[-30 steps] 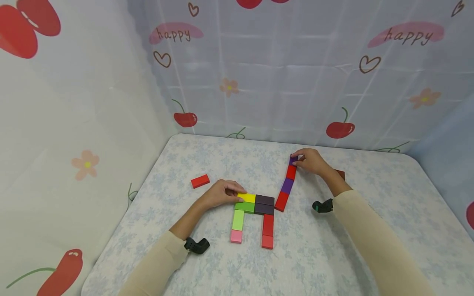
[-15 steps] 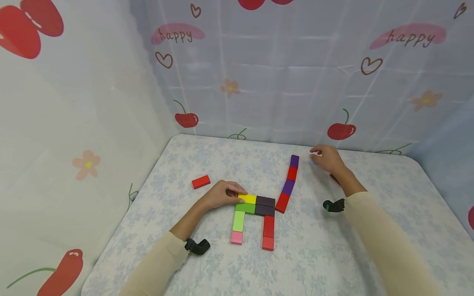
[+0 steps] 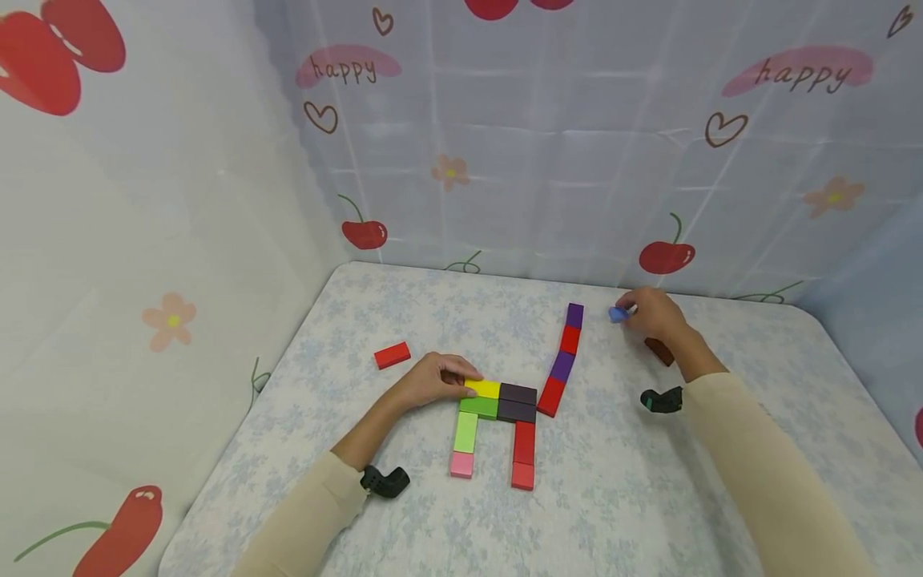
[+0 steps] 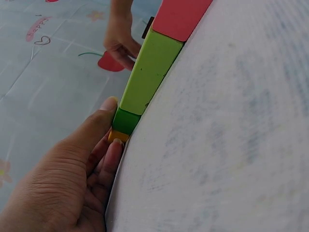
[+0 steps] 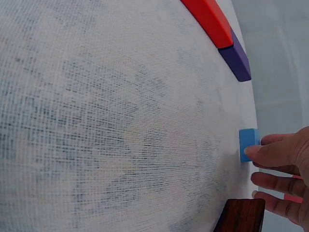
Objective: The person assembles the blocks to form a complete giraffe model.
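Observation:
At the back right, my right hand [image 3: 654, 312] pinches a small blue block [image 3: 618, 314] between thumb and fingers; the right wrist view shows the blue block [image 5: 248, 144] close over the table. My left hand [image 3: 433, 377] pinches the left end of a yellow block [image 3: 483, 389]. Against it lies a green block [image 3: 478, 408], with two dark blocks [image 3: 517, 393] to their right. Below hang a light green block [image 3: 465, 431] with a pink block [image 3: 462, 464], and two red blocks [image 3: 523, 443]. A slanting row of purple and red blocks [image 3: 562, 366] rises at the right.
A loose red block [image 3: 392, 355] lies to the left of the figure. Beside my right wrist lies a dark brown block [image 3: 659, 351]. The patterned tabletop [image 3: 613, 497] ends at a printed curtain [image 3: 548, 200] behind.
My right hand has let go of the top purple block, moved right, and taken hold of the blue block. My left hand has stayed at the yellow block.

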`<move>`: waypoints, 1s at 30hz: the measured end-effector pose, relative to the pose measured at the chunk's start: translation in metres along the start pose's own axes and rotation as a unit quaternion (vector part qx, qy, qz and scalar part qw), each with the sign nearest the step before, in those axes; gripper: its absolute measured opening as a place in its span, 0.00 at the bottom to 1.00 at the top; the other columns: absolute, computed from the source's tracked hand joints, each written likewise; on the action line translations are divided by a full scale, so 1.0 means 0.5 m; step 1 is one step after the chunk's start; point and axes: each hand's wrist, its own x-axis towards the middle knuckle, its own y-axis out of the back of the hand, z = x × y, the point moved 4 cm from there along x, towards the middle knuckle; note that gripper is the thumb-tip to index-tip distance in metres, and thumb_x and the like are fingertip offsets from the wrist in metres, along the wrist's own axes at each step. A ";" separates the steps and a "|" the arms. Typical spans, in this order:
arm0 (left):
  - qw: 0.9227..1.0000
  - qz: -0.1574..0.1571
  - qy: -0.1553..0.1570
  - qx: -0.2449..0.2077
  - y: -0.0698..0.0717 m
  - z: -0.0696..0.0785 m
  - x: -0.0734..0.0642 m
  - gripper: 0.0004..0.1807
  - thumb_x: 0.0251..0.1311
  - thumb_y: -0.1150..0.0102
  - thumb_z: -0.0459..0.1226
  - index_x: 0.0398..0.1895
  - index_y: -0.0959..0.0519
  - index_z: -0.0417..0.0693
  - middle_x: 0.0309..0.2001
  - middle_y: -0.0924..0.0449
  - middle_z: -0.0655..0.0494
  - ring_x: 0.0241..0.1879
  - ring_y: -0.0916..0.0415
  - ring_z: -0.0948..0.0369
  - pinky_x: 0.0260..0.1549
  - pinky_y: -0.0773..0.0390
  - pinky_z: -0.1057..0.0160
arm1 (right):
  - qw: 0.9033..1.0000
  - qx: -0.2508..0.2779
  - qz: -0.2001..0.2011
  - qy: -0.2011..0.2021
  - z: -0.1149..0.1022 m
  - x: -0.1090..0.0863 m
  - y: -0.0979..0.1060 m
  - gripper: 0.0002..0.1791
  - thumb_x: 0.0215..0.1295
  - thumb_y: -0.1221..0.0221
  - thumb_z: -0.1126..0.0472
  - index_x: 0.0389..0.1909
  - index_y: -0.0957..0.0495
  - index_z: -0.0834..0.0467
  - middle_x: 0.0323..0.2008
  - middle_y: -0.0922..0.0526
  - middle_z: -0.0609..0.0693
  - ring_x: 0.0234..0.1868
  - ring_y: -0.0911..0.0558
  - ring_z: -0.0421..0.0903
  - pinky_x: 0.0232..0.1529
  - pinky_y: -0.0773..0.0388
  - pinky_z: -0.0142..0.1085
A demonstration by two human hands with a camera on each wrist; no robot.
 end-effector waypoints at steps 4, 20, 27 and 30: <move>1.000 -0.002 -0.001 0.003 -0.001 0.000 -0.001 0.15 0.57 0.28 0.28 0.48 0.13 0.36 0.46 0.14 0.43 0.35 0.24 0.64 0.35 0.22 0.68 | 1.000 0.010 0.012 0.000 0.001 0.004 -0.015 0.20 0.64 0.34 0.66 0.57 0.20 0.68 0.50 0.19 0.67 0.49 0.22 0.62 0.49 0.21 0.55; 1.000 0.002 0.010 0.003 -0.001 0.002 -0.002 0.14 0.57 0.28 0.28 0.48 0.13 0.36 0.46 0.14 0.44 0.36 0.24 0.65 0.35 0.22 0.68 | 0.990 0.102 0.086 0.053 -0.028 0.027 -0.035 0.15 0.60 0.34 0.74 0.47 0.19 0.75 0.46 0.19 0.71 0.48 0.20 0.66 0.52 0.22 0.58; 1.000 0.003 0.012 0.011 -0.003 -0.030 0.002 0.15 0.57 0.27 0.29 0.49 0.13 0.38 0.47 0.14 0.45 0.36 0.23 0.65 0.36 0.21 0.68 | 0.986 0.130 0.095 0.042 -0.025 0.038 -0.043 0.15 0.66 0.37 0.70 0.51 0.17 0.73 0.50 0.19 0.71 0.48 0.18 0.65 0.45 0.18 0.50; 1.000 0.008 0.018 0.019 -0.002 -0.057 0.005 0.16 0.57 0.26 0.30 0.49 0.12 0.42 0.47 0.14 0.50 0.37 0.23 0.64 0.36 0.21 0.68 | 0.984 0.139 0.102 0.035 -0.027 0.043 -0.047 0.15 0.67 0.37 0.68 0.52 0.17 0.71 0.52 0.19 0.70 0.47 0.17 0.64 0.38 0.18 0.41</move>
